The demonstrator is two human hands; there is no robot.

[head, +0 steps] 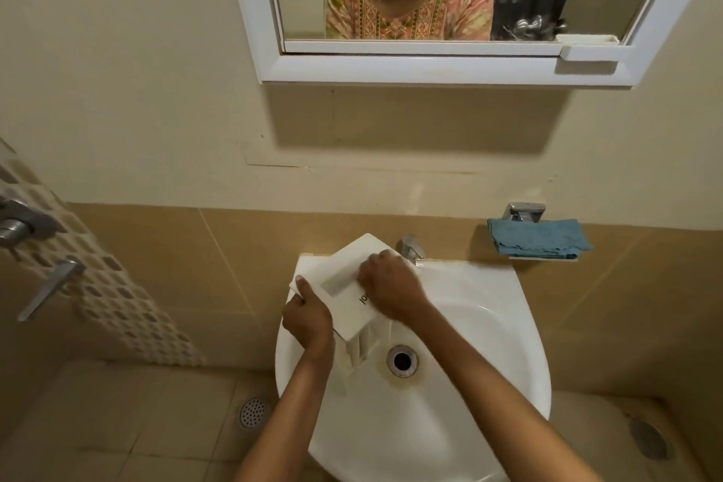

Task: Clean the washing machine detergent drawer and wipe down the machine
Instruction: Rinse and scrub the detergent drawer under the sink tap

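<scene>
White detergent drawer (344, 282) tilts over the sink (489, 286) at its 11 o'clock. Its flat front faces up, with a grey recessed grip and black lettering. The left hand (307, 319) grips its 8 o'clock edge, and the right hand (391, 290) curls over its 2 o'clock edge.

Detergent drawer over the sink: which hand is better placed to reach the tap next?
Right, probably. The right hand holds the detergent drawer at its far end, just beside the tap. The left hand grips the near left edge, farther away, and could steady it.
</scene>
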